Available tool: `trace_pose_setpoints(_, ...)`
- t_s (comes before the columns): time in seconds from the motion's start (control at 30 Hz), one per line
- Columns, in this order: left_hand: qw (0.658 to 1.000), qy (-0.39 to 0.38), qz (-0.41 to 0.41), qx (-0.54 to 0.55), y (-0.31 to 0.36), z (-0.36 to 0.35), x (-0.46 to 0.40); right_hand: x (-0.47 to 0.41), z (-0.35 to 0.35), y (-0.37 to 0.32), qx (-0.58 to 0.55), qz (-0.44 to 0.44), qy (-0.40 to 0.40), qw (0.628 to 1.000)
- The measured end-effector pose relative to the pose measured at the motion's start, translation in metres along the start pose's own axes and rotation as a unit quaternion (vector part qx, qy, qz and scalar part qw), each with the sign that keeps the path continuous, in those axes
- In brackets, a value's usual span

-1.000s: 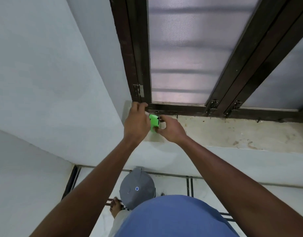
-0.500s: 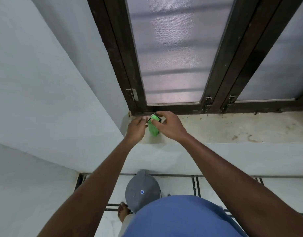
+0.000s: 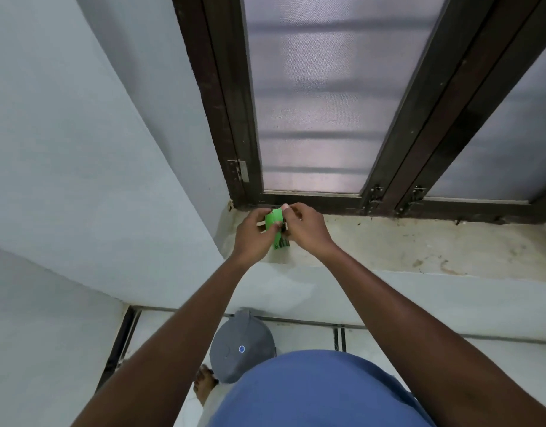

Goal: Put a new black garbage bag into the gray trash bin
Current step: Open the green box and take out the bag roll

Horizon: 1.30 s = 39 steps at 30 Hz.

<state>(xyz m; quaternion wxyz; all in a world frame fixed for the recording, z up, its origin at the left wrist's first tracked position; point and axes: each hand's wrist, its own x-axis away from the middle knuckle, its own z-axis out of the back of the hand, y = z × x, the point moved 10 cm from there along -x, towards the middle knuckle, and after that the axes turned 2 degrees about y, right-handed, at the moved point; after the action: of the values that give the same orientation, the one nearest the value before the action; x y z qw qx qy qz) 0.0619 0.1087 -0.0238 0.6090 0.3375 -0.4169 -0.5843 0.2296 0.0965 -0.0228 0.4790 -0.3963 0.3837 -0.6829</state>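
A person standing at a window ledge [image 3: 419, 245] holds a small green packet [image 3: 273, 224] between both hands, just above the ledge's left end and close against the dark wooden window frame [image 3: 225, 118]. The left hand [image 3: 253, 234] grips the packet from the left side with fingers curled round it, while the right hand [image 3: 307, 229] pinches its upper right edge with fingertips bent. Black print shows on the packet's lower end; whether it contains a garbage bag cannot be told. Below, on the tiled floor [image 3: 388, 340], the gray trash bin [image 3: 242, 345] stands with its lid closed, near the wall and just beside the person's bare foot [image 3: 204, 383], partly hidden by a blue shirt [image 3: 311, 392].
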Motion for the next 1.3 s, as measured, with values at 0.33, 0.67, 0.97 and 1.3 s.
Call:
trace_pose_setpoints(0.33,0.997,-0.043,0.04,0.057,-0.015,0.003,-0.013,-0.004,0.005,-0.006,0.104,0.038,0.003,0.994)
trace_pose_setpoints(0.67,1.0,-0.024,0.004,-0.006,-0.013,0.005,0.002,0.0,0.022,0.003,0.073,0.081,0.044,0.993)
trace_pose_setpoints(0.97,0.999,-0.027,0.004,-0.028,-0.018,0.013,-0.004,0.016,0.006,0.019,0.115,0.11,-0.034,0.987)
trace_pose_setpoints(1.3,0.922,-0.034,-0.149,-0.356,0.042,0.006,-0.003,0.024,0.0,0.011,0.134,0.14,-0.03,0.981)
